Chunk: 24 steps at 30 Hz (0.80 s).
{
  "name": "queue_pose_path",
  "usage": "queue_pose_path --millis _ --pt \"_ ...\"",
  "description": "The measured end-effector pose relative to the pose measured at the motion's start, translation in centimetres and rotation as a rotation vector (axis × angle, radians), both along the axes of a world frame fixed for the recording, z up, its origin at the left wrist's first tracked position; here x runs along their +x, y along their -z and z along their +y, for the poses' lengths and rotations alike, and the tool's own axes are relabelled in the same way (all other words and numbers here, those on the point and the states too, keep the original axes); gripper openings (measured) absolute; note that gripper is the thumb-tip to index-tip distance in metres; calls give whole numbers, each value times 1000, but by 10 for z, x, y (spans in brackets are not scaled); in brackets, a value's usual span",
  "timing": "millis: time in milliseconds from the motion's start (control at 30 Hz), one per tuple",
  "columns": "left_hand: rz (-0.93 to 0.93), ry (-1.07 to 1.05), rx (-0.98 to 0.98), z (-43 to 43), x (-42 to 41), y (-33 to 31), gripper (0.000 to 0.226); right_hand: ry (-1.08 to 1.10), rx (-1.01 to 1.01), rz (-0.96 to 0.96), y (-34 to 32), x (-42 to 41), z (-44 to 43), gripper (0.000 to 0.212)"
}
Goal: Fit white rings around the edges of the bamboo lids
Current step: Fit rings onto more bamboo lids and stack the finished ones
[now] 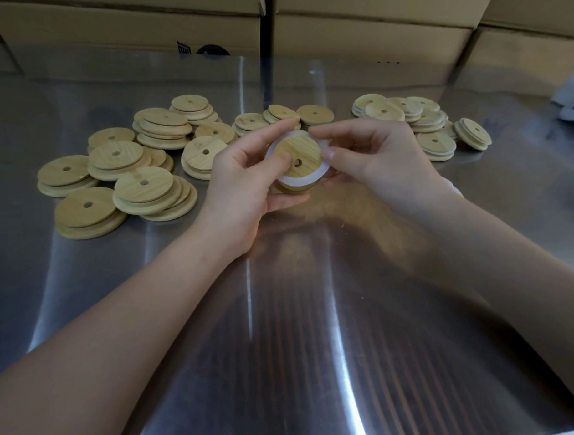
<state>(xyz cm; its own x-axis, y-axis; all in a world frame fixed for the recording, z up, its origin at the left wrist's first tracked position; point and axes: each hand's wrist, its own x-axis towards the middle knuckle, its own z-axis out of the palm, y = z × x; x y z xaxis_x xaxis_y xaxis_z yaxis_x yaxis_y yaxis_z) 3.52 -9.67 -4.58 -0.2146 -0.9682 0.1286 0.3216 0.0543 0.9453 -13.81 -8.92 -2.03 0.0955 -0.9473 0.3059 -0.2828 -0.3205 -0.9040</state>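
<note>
Left hand [245,176] grips a bamboo lid [301,155], right hand [378,155] pinches its white ring [305,181], apparently half-seated; lid heaps [140,164] close behind.

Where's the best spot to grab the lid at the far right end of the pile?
Probably pinch the lid by its rim, from the right. It lies tilted against the other lids, so its right edge is clear, with bare table beside it.

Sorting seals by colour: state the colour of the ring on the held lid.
The ring is white; head view.
</note>
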Motion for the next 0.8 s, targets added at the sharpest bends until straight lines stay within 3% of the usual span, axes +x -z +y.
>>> queue_pose_path --millis 167,267,400,533,800 --pt "-100 -12 -18 0 0 1 38 -17 -50 72 -1 4 4 33" --pt "-265 -121 -169 -1 1 3 26 4 -102 128 0 7 5 38" --pt "-374 -160 -315 0 0 1 36 31 -111 148 0 4 4 29" --pt "-357 -188 -322 -1 -2 2 36 57 -53 75 -1 3 3 19" --pt "-173 -179 -124 0 -5 3 35 20 53 50 -4 4 2 16"
